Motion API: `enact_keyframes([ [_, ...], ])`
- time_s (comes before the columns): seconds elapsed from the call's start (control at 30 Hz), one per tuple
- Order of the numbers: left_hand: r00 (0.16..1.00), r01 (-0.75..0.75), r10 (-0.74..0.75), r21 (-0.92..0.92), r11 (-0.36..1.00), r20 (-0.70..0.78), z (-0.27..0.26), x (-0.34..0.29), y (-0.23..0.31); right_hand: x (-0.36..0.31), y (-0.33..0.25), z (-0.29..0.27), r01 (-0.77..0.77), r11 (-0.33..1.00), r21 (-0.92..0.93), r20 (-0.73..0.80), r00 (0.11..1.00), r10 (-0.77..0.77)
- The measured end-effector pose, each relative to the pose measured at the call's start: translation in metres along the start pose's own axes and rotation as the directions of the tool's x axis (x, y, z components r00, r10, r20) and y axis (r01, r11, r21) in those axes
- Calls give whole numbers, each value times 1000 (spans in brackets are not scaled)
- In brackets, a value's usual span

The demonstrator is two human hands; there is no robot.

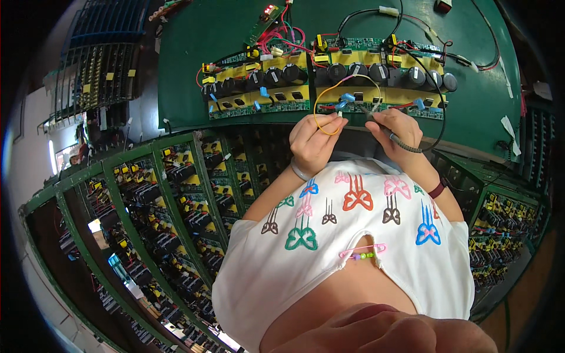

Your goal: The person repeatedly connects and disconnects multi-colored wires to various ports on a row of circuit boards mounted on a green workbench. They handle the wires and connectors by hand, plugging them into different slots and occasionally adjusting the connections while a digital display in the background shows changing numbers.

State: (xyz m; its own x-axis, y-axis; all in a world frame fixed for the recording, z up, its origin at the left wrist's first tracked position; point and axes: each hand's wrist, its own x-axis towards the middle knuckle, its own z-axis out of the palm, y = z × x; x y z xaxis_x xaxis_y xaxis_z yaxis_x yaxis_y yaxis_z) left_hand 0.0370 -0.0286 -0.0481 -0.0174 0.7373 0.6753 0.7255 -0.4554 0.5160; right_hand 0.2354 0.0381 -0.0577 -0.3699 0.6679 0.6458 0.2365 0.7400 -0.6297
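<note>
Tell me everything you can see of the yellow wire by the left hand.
The yellow wire is thin and looks flexible, with a plastic-like covering. It bows slackly in a wide open loop rather than lying straight. Its lower part curls by the pinched fingers of the left hand; from there it swings left, then arches up in front of the circuit board. Farther right, the arc looks paler and bends down toward the right hand. Its ends are too small to make out.
</note>
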Motion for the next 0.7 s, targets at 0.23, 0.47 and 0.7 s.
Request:
enact_keyframes([
  [0.23,1000,-4,4,19,1000,10,0,6,-1,-1,2,1,13,1000,8,32,999,-13],
  [0.47,1000,-1,0,27,1000,8,0,8,0,3,2,2,26,998,53,31,999,-28],
  [0.7,999,14,-15,23,1000,34,-2,7,-1,0,3,1,15,997,70,69,997,-20],
])
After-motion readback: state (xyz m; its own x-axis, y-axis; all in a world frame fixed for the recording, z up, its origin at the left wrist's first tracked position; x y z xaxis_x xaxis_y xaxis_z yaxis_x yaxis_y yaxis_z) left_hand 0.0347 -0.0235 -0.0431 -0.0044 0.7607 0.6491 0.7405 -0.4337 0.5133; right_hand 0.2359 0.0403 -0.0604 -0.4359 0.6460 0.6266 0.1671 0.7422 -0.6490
